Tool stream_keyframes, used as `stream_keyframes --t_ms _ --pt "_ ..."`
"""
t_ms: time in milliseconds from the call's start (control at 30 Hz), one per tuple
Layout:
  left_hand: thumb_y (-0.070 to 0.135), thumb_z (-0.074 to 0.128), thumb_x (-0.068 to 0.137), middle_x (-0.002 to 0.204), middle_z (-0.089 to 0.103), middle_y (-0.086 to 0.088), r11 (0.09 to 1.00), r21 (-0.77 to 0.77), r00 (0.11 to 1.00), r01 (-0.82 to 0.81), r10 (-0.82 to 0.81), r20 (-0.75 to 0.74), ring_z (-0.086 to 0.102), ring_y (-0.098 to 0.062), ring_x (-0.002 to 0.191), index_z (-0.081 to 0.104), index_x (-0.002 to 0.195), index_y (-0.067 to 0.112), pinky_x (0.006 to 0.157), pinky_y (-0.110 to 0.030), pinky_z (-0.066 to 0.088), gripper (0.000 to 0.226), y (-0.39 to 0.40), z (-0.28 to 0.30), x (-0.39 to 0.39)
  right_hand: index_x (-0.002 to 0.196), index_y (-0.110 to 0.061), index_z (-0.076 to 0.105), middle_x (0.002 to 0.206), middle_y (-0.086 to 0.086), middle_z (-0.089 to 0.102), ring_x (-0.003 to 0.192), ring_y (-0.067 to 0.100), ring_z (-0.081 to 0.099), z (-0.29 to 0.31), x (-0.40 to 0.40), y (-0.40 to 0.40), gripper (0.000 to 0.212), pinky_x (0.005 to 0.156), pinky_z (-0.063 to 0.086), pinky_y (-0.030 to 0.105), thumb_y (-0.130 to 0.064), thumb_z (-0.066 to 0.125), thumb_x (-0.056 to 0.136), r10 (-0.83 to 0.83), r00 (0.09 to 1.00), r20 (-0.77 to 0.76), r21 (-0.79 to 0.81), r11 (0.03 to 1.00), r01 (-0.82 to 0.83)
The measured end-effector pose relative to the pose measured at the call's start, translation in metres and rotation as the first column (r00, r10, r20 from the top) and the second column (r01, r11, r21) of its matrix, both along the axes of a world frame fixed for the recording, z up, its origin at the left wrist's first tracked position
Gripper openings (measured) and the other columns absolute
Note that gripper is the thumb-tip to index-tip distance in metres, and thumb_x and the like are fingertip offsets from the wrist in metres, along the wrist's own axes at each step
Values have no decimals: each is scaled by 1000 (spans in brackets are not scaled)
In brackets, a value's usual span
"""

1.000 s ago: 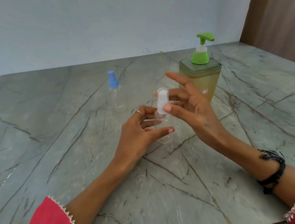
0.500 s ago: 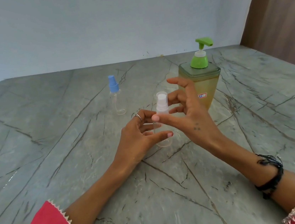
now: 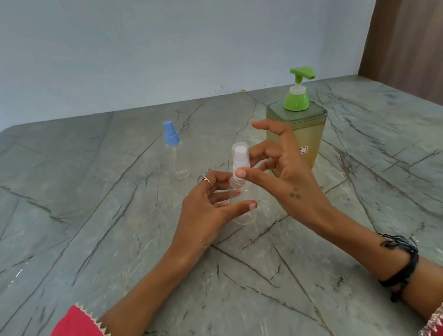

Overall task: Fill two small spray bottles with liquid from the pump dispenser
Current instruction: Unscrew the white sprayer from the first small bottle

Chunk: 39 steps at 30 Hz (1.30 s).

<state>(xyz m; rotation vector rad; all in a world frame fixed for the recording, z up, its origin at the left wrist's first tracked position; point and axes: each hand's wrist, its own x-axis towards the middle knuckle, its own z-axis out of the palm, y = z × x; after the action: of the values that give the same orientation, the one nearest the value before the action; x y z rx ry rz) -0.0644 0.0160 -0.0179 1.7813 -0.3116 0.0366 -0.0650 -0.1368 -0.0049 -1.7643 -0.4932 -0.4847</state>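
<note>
The left hand (image 3: 209, 211) has its grip round the clear body of the white-capped spray bottle (image 3: 241, 190), thumb across the front low down and fingers curled behind, holding it upright at the centre of the frame with its base on or just above the surface (image 3: 84, 240); which of the two is hard to tell. The right hand (image 3: 285, 171) pinches the bottle's neck just under the white spray head, thumb tip in front and a finger behind, the index finger lifted free above. This looks like the start of unscrewing the spray head, so the task seems barely begun: the bottle appears empty, its head is still on, and nothing has been pumped.

The blue-capped spray bottle (image 3: 174, 152) stands alone to the upper left of the hands, capped and apparently empty as well. The pump dispenser (image 3: 298, 130), with a green pump and yellowish liquid, stands just behind the right hand, upper right of centre, untouched. Left to do: open both bottles, fill each, close them.

The clear plastic makes any liquid level hard to read. The right fingers hide part of the bottle's neck and the dispenser's lower left face; its small label is too blurred to read.
</note>
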Motion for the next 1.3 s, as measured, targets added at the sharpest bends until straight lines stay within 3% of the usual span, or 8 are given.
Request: stream_keyframes --t_ms 100,300,467,633,867,1033,1167,1300 --pt "34 80 50 98 68 5 1000 -10 1000 4 -4 2 66 -7 90 61 97 23 81 -22 53 52 0 -1 0 131 -6 41 108 -38 55 95 3 61 -2 -2 0 49 84 46 17 -18 61 88 25 1000 14 -40 999 -24" --pt "39 77 49 98 67 8 1000 12 1000 10 -10 29 65 -2 91 59 93 30 79 -17 53 48 0 -1 -2 129 -34 32 92 -12 62 87 3 60 3 -4 -1 77 79 49 27 -30 81 70 -73 997 -38 -10 997 73" --pt "41 77 49 100 67 6 1000 9 1000 11 -11 22 65 -4 92 60 96 28 80 -19 53 52 0 -2 0 127 -38 28 81 -12 64 78 3 59 -1 -4 -2 64 77 46 21 -21 71 83 -50 998 36 -32 998 51" --pt "39 77 52 100 67 8 1000 12 999 17 -18 32 64 -1 92 60 99 28 78 -15 52 51 1 -2 -2 138 -20 32 101 -28 64 90 1 61 -2 -6 -1 65 79 45 19 -28 65 82 -3 1000 10 -43 999 4" --pt "39 77 54 100 65 14 999 45 999 23 -25 36 62 4 94 58 96 35 77 -13 51 47 0 -2 -3 124 -37 33 86 -7 63 80 5 60 1 -5 -2 68 76 48 22 -30 75 72 -64 997 47 5 998 64" --pt "35 79 55 104 67 6 999 28 999 27 -27 20 65 -7 97 60 102 28 85 -25 53 51 1 -4 0 129 -10 40 102 -23 61 80 9 59 5 -7 -3 60 77 49 33 -20 71 78 -65 994 89 128 990 53" --pt "40 77 51 104 67 7 1000 14 1000 22 -22 17 65 -6 95 60 103 28 82 -20 53 56 1 -4 -1 120 -39 36 104 18 63 79 26 56 9 -10 -8 52 73 47 40 -29 66 78 -40 993 108 270 963 9" --pt "43 75 50 107 65 8 1000 23 1000 6 -6 27 64 -4 97 59 104 29 83 -21 53 58 1 -3 -2 110 -45 47 112 12 54 89 25 58 10 -13 -10 44 78 52 31 -18 64 80 -89 978 188 326 945 23"
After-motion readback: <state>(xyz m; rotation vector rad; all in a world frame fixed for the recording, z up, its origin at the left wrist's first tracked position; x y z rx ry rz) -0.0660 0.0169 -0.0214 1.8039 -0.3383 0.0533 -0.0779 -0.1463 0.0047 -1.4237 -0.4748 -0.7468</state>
